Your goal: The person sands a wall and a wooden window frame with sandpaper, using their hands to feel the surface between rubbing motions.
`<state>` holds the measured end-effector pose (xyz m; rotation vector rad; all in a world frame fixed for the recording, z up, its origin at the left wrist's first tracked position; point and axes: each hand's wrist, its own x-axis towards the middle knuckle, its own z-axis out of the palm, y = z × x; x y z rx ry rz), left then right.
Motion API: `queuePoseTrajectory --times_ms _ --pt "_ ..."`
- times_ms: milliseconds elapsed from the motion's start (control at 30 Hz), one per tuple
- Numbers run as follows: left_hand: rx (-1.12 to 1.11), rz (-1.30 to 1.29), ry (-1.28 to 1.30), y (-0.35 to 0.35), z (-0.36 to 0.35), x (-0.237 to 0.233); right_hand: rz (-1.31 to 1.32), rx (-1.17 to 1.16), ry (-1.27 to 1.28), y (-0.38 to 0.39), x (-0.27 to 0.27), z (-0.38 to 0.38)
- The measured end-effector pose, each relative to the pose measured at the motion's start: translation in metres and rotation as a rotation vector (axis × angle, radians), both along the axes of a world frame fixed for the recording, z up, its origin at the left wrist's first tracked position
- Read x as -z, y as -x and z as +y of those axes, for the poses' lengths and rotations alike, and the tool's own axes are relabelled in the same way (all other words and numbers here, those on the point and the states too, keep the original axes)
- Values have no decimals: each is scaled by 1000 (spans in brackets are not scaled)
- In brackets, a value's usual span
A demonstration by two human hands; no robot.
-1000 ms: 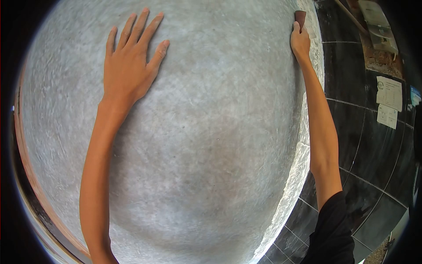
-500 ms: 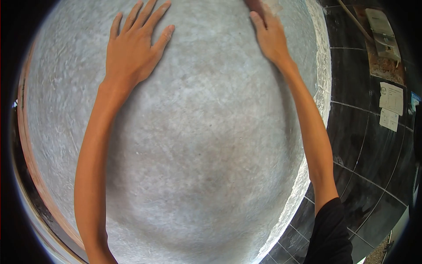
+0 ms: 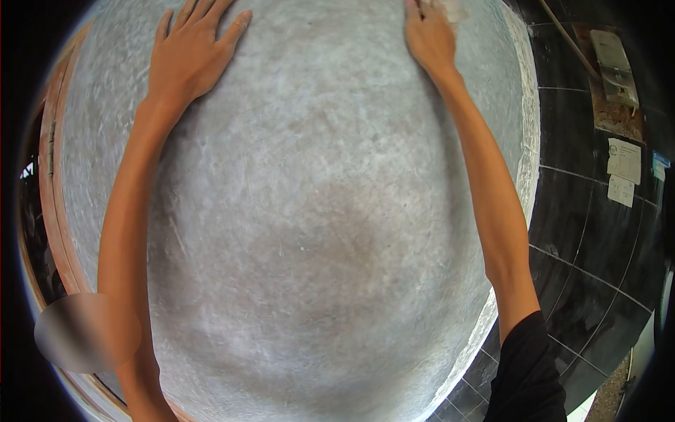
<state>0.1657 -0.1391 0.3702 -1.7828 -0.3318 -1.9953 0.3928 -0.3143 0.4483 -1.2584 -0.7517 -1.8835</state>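
Note:
A rough grey plastered surface (image 3: 302, 176) fills the middle of the view. At the upper left, my left hand (image 3: 190, 53) lies flat on it with fingers spread, its fingertips partly cut off by the top edge. My right hand (image 3: 432, 39) is at the top right, against the same surface. Its fingers are bent round something pale and blurred that I cannot make out, at the frame's top edge.
Black tiles (image 3: 576, 232) with pale joints line the right side. A box-like meter (image 3: 613, 67) and paper labels (image 3: 624, 160) are fixed there. A wooden frame with a hinge (image 3: 60, 155) runs along the left. A blurred oval patch covers the lower left.
Both hands now appear higher in the view, my left hand also further left. The wall and the wooden frame have shifted slightly right. The dark part near my right fingers is now mostly out of view.

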Motion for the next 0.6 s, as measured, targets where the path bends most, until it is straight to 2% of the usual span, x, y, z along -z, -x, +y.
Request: queuePoseTrajectory --times_ms 167,300,367,400,433,500,533,600 --pt "-1 -34 0 21 17 -12 -264 -37 308 83 43 72" --pt "-35 -51 30 41 38 -19 -279 -121 427 83 41 59" --pt "-4 -13 52 53 52 -20 -112 -147 325 67 26 31" --pt "-8 -21 55 58 58 -22 1 -141 110 46 17 25" --pt "-6 -2 72 61 65 -23 -58 -91 -31 12 -2 11" --pt "-11 17 84 67 73 -21 114 -93 -185 -22 -17 -15" --pt "15 0 44 68 72 -18 109 -100 -185 -20 -16 -16" --pt "36 -68 -28 64 72 -15 301 -23 -257 -10 -14 -8"
